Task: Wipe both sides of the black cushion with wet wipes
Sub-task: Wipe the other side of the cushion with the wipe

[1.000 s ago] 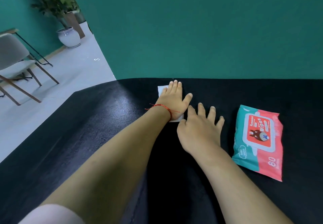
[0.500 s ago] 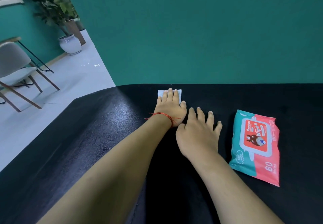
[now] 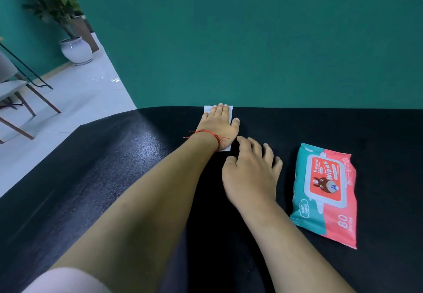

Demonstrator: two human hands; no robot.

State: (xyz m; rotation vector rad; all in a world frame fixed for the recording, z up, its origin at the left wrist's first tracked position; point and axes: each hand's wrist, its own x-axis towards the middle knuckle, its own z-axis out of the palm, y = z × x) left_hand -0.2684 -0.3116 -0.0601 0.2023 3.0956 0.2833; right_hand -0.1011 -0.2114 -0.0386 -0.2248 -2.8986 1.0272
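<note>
On one cushion (image 3: 114,167): two hands (image 3: 218,125) (image 3: 249,173), maybe one wipe (image 3: 207,109).

Black cushion (image 3: 91,178); white wipe (image 3: 208,109); teal-and-coral wipes pack (image 3: 327,215).

The light was soft and even, rather dim on the green wall (image 3: 251,41). A pale sheen lay on the left part of the black cushion (image 3: 142,146), and the white floor (image 3: 75,100) was bright, with small glints. Under the right hand (image 3: 249,173) the cushion was almost pure black, without detail. The fingers (image 3: 267,153) of this hand were a little blurred. Straight lines bent toward the edges, and the plant (image 3: 50,2) in the corner looked soft.
</note>
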